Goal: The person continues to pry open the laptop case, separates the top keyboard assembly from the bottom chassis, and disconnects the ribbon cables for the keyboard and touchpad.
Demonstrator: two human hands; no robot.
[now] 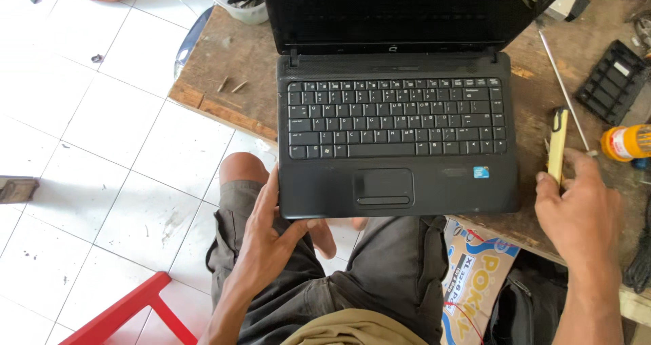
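Well, my notes on this moment, as I watched from the remote desk:

- Black laptop [397, 148] lay open on the wooden workbench [237, 67], lid up, and its front edge hung a bit over the bench edge, above the person's knees.
- Left hand [271, 233] held the laptop at the front-left corner: palm against the side, thumb hooked under the front edge, fingers closed on it.
- Right hand [576, 209] was at the lower end of the yellow tool [557, 145], which lay on the bench just beside the laptop's right side. Thumb was on one side and fingers on the other, loosely bent. I couldn't tell if it was already pinched or only touched.
- My judgement on doing it well: the left grip should be firm and flat, b/c the overhanging edge could let the laptop tip toward the lap.
- Taking the tool by the middle of the handle would be better than by the end, for control, w/o sweeping the thin metal rod [563, 80] next to it.
- An orange bottle [627, 141] lay near the right hand, so the wrist had to be kept low and close, or it could roll off.
- Loose screws [230, 85] lay near the bench's left side, well apart from both hands. No problem there, imo.
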